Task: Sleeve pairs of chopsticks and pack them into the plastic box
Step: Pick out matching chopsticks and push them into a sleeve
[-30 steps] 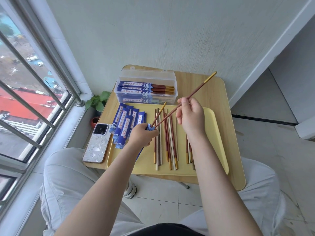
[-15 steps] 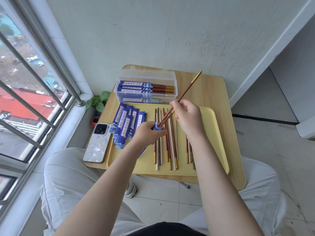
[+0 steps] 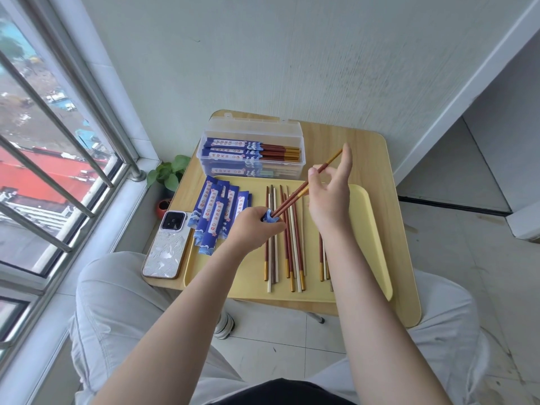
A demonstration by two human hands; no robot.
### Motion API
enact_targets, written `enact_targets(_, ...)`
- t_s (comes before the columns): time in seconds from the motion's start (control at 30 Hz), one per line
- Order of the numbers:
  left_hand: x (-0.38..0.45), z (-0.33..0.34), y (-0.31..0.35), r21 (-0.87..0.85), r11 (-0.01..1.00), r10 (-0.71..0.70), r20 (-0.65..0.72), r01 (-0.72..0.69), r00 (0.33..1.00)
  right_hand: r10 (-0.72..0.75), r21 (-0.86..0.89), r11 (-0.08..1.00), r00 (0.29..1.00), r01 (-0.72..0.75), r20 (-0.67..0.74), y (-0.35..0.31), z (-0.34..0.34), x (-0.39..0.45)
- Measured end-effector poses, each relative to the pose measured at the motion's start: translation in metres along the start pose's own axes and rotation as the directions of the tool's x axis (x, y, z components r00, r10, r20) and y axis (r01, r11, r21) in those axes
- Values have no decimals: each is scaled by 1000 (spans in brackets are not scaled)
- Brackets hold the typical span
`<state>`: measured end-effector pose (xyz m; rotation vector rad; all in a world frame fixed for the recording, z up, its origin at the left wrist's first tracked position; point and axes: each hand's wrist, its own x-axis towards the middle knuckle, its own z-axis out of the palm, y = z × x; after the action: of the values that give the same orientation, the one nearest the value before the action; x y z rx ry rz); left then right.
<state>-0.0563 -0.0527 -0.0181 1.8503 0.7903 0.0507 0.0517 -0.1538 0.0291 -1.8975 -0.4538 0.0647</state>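
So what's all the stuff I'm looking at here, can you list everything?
table: one, light wood, against the wall
tray: one, yellow, on the table
plastic box: one, clear, lid open, behind the tray, holding sleeved chopsticks
empty sleeves: several, blue, on the tray's left part
loose chopsticks: about a dozen, red-brown and white, on the tray
phone: one, white case, table's left edge
plant: one, green, red pot, by the window
left hand: holds a blue sleeve
right hand: pinches a red-brown pair entering that sleeve
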Motion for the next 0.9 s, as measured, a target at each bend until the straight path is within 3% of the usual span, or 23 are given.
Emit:
enact_targets(0.43,7,-3,4,27,1000,-2,-92,5,996,-11,-65,998,993,19,113,2,8,8)
enact_targets(0.53,11,-4,9,197,980,32,-127,-6,991,31,-194,981,984,4,175,1,9,9)
enact_targets(0.63,18,-10,27,497,867,131,-141,-45,981,94,-270,962,972,-34,214,0,11,10)
enact_targets(0.7,24,-16,40,657,750,204,-122,-75,971,130,-187,978,968,-89,216,3,13,14)
enact_targets(0.77,30,-24,50,759,646,265,-123,-81,956,237,26,969,950,-247,204,6,15,18)
enact_targets(0.83,39,-30,51,808,577,364,-126,-117,923,343,250,889,920,-384,190,6,16,23)
enact_targets(0.9,52,-34,46,817,545,487,-128,-186,864,395,361,834,908,-417,138,7,19,33)
